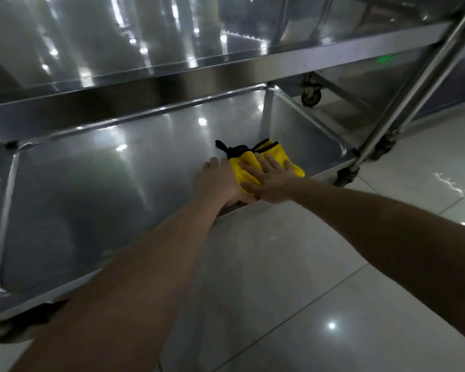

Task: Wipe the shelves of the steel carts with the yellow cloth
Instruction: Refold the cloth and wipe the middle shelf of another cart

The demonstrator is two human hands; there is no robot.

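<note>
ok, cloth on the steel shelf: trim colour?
Black trim on the yellow cloth; head view.

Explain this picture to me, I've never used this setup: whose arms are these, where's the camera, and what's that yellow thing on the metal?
There is no machine here. A person works with bare hands, and the single picture comes from a camera worn on their head, looking forward and down. The left hand and right hand reach to the low shelf of a steel cart. On it lies a yellow cloth with black trim. The right hand presses it flat, fingers spread. The left hand touches its left edge; whether it grips is unclear. Above is the cart's upper steel shelf; below, pale glossy floor tiles.
</note>
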